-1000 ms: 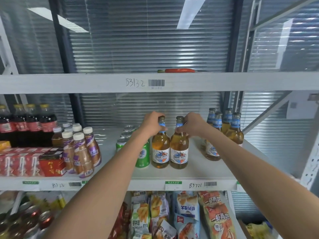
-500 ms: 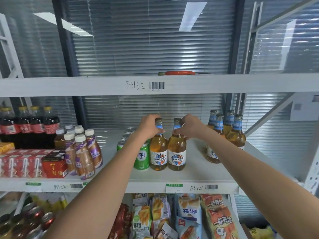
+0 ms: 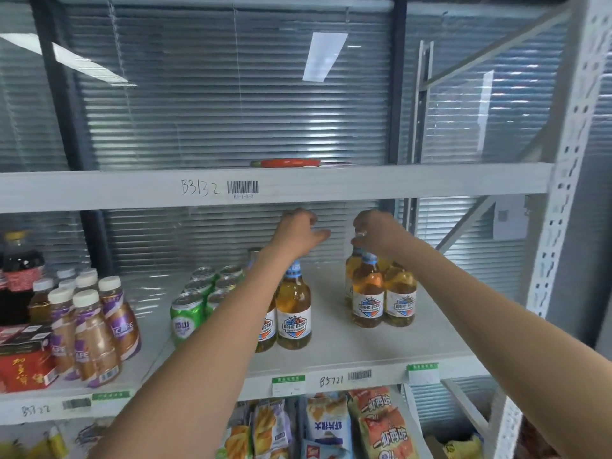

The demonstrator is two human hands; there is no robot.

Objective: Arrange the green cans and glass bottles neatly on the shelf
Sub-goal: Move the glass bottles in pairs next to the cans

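Note:
Several green cans stand in two rows on the white shelf, left of centre. Two amber glass bottles with blue-and-orange labels stand side by side just right of the cans; my left forearm partly hides the left one. My left hand hovers above them, fingers loosely apart, holding nothing. Further right stands a cluster of the same bottles. My right hand is pinched on the cap of a rear bottle in that cluster.
Purple-labelled coffee bottles, red cartons and dark cola bottles fill the shelf's left. A red-handled tool lies on the upper shelf. Snack bags sit below. A perforated upright bounds the right.
Both hands have let go of the two centre bottles. My left hand rose above them, and my right hand moved right onto the top of a bottle in the right cluster.

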